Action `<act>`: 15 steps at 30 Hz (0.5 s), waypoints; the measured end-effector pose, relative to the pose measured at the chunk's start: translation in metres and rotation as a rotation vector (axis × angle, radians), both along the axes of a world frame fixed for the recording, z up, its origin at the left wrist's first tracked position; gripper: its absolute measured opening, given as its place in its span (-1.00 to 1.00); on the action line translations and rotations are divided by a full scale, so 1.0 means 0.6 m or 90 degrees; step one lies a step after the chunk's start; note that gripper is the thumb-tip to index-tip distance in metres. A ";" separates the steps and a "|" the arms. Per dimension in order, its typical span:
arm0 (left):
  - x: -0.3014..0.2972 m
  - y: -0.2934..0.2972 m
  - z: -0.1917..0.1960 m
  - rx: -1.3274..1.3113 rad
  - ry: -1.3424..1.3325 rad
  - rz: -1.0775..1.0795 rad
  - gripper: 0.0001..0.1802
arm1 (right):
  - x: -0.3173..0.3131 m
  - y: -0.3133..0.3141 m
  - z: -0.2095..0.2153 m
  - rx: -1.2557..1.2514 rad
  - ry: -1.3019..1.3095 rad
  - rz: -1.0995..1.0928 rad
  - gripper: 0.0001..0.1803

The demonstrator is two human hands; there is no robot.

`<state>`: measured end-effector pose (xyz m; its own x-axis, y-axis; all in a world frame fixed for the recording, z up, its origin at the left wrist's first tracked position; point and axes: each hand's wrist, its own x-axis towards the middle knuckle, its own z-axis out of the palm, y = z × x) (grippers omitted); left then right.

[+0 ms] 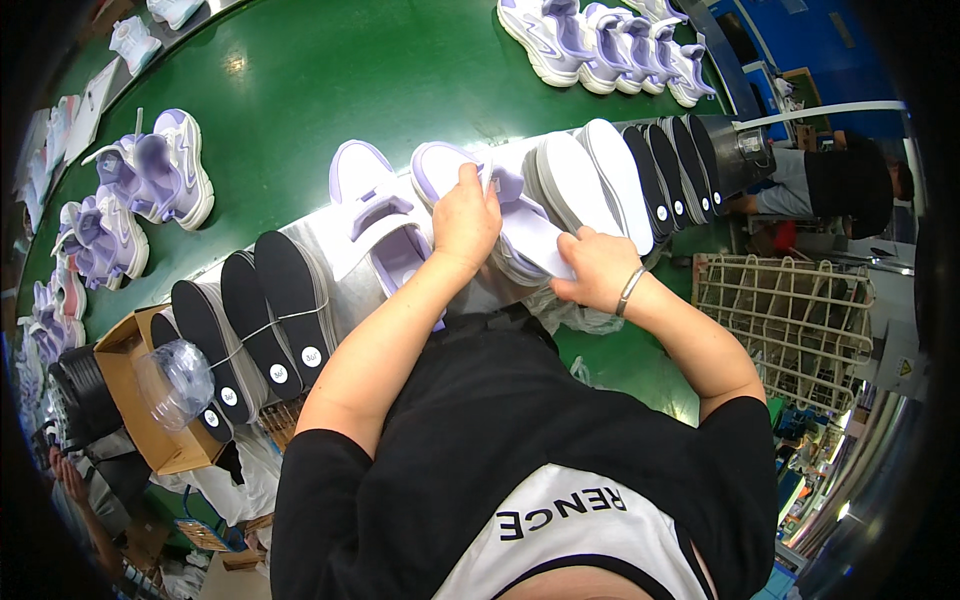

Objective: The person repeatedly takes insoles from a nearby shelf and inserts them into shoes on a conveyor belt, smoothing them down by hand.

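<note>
A lavender and white sneaker (436, 168) lies in front of me, toe pointing away, on the narrow metal ledge. My left hand (468, 220) is closed on its tongue and upper near the opening. A white insole (537, 238) reaches partly into that sneaker, its front end hidden inside. At the insole's heel end, my right hand (602, 268) grips it between thumb and fingers; a bracelet circles that wrist. Just left of the held sneaker sits a matching sneaker (362, 172) with its strap folded open.
White insoles (578, 180) and black insoles (655, 170) stand stacked on the right; bundled black insoles (290, 285) are on the left beside a cardboard box (128, 375). Sneakers stand in rows on the green table (330, 75). A wire basket (785, 320) and another person (845, 185) are at right.
</note>
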<state>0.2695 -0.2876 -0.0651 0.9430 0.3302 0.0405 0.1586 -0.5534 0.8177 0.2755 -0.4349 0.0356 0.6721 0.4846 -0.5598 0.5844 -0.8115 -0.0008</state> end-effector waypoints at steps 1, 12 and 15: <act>0.002 -0.001 0.001 -0.019 -0.012 0.009 -0.76 | 0.000 -0.001 0.002 0.017 -0.011 0.023 -0.76; -0.003 -0.003 -0.003 -0.067 0.008 0.010 -0.71 | 0.024 0.040 -0.126 0.048 -0.042 0.087 -0.83; 0.000 -0.007 -0.004 -0.092 -0.005 0.012 -0.70 | 0.042 0.037 -0.165 0.062 -0.022 0.033 -0.87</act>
<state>0.2692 -0.2917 -0.0673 0.9365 0.3507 -0.0011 0.1610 -0.4273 0.8896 0.3006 -0.4125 -0.0631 0.6630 0.5706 -0.4847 0.6269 -0.7770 -0.0572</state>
